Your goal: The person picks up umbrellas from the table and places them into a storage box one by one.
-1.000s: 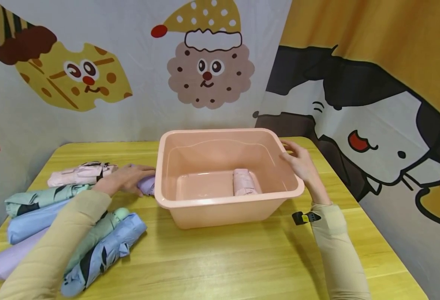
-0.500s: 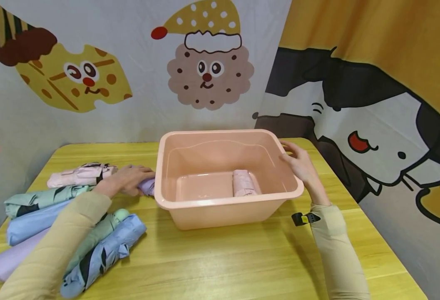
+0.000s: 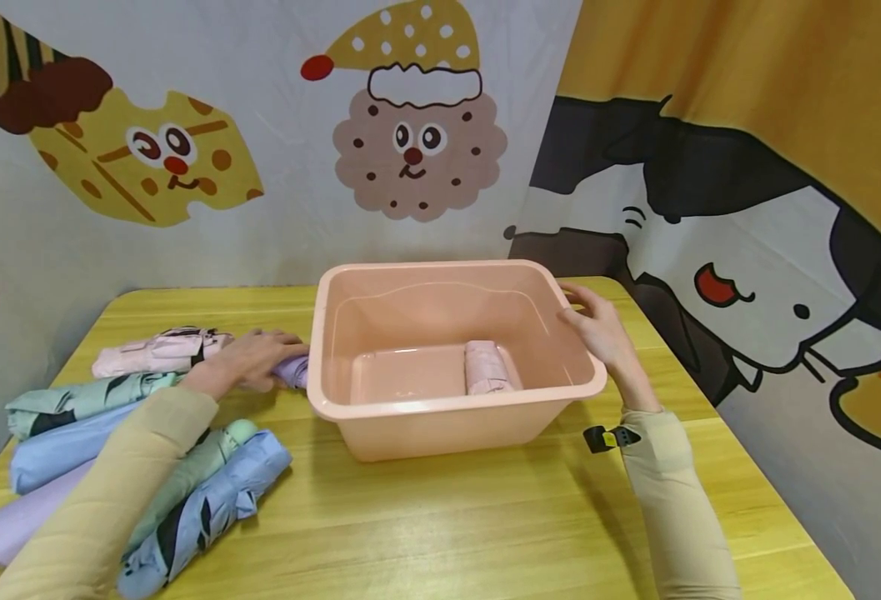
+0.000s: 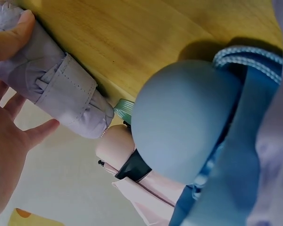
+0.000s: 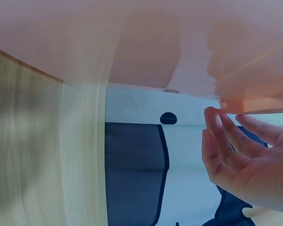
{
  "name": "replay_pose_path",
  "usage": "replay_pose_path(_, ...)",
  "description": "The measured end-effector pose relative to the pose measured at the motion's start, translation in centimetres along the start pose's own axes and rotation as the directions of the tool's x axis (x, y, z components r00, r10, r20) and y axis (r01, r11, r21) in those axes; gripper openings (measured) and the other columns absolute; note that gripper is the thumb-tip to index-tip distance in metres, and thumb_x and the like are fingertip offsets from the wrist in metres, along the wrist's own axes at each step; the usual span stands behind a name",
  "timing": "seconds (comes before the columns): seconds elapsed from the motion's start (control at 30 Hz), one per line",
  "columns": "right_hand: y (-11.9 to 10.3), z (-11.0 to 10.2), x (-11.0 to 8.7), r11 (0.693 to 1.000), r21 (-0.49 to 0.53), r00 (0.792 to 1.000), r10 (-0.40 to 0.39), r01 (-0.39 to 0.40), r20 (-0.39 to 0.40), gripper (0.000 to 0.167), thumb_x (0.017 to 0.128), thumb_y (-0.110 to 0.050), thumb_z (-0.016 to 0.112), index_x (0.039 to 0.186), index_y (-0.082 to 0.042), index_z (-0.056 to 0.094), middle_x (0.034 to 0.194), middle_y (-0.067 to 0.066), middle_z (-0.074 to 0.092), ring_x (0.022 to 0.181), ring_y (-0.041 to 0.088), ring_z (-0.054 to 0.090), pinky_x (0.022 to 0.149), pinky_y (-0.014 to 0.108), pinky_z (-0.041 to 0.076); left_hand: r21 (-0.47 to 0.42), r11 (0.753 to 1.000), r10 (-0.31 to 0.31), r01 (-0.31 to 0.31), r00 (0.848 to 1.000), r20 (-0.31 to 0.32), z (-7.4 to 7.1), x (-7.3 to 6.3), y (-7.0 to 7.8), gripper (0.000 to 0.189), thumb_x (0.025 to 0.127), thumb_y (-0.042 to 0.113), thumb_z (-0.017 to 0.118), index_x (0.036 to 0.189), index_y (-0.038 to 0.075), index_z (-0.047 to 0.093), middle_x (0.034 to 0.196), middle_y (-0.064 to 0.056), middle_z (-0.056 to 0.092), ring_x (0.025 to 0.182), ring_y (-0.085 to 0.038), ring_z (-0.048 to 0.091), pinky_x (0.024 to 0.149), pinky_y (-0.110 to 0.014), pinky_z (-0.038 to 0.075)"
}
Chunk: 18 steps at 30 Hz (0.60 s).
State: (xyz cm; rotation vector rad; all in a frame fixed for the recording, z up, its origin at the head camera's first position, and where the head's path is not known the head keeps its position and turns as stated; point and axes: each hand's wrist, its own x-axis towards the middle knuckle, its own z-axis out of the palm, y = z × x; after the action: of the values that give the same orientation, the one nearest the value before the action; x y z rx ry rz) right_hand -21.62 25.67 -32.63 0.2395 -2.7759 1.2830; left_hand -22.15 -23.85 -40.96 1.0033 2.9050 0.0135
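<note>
While the left hand (image 3: 248, 358) holds a folded lilac umbrella (image 3: 292, 372) just left of a peach tub (image 3: 451, 403), the right hand (image 3: 598, 329) grips the tub's right rim, apparently to keep it from sliding on the wooden surface (image 3: 425, 533). Both hands are occupied: the left thumb lies on one side of the umbrella and the fingers on the other, a loose hold that likely suits a soft, rounded bundle, while the right fingers curl up outside the rim with the thumb over its edge, a grip that looks meant more for steadying than lifting. A stitched closure band (image 4: 68, 94) wraps the lilac umbrella, keeping its fabric rolled. Its end disappears behind the tub, so whether the two touch cannot be told. Inside the tub, right of the middle, a short pink umbrella (image 3: 488, 367) lies on the bottom. To the left, a pale pink umbrella (image 3: 147, 354), a mint umbrella (image 3: 83, 400), a plain blue umbrella (image 3: 72, 446), a pale purple umbrella (image 3: 27, 517), a grey-green umbrella (image 3: 188, 483) and a blue printed umbrella (image 3: 215, 512) lie close together, probably so each falls within the left arm's reach.
</note>
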Motion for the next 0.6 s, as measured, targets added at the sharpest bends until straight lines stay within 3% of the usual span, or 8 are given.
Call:
replay_pose_path(0.43,0.09,-0.05,0.26,1.0,-0.019,1.0,0.019,-0.019,-0.007,0.051,0.095,-0.023,0.05,0.143,-0.01,0.042,0.138,0.024,0.049,0.112,0.039,0.059,0.078,0.028,0.05,0.042,0.999,-0.035,0.035,0.999,-0.001,-0.2,-0.13,0.03,0.061,0.077,0.008,0.072,0.135,0.011,0.051,0.13,-0.019,0.056,0.122,-0.043,0.05,0.098,-0.071,0.035)
replay_pose_path(0.6,-0.09,-0.19,0.15,1.0,-0.02,1.0,0.02,-0.02,0.003,0.052,0.096,-0.025,0.049,0.144,-0.01,0.04,0.139,0.025,0.048,0.112,0.039,0.058,0.077,0.026,0.049,0.077,0.997,-0.028,0.029,0.999,-0.026,-0.19,-0.14,-0.08,0.061,0.076,0.008,0.072,0.134,0.012,0.052,0.129,-0.019,0.056,0.121,-0.042,0.051,0.096,-0.068,0.039)
